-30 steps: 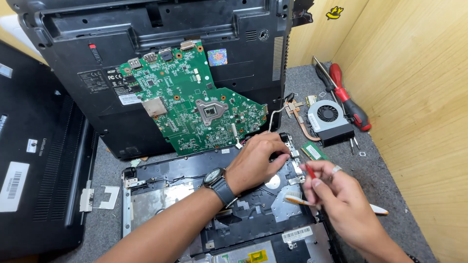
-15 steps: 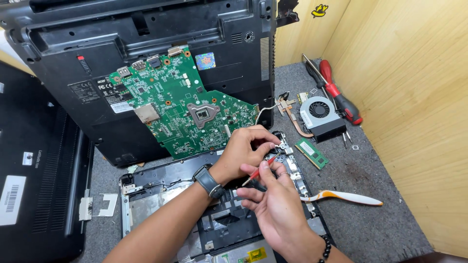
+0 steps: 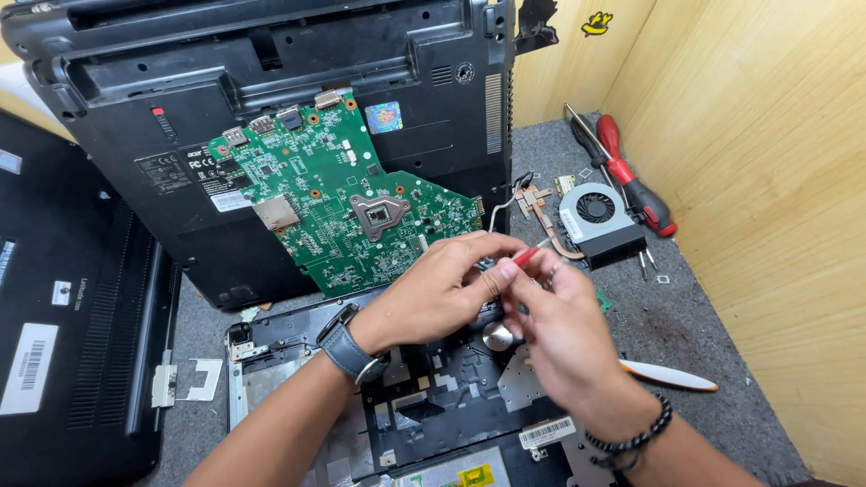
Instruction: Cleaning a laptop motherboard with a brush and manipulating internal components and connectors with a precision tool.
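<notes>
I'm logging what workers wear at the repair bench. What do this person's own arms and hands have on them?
Both forearms are bare, with no sleeves or gloves. The left hand has a dark wristwatch with a wide strap at its wrist. The right hand has a black beaded bracelet at its wrist.

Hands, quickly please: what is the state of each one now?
Left hand: fingers closed, pinching a small part that cannot be made out.
Right hand: closed on a thin red tool.

My left hand and right hand meet over the opened black laptop base. Just behind, the green circuit board blocks the way. To the right, bare grey mat lies open between the silver cooling fan and white flat pry tool.
</notes>
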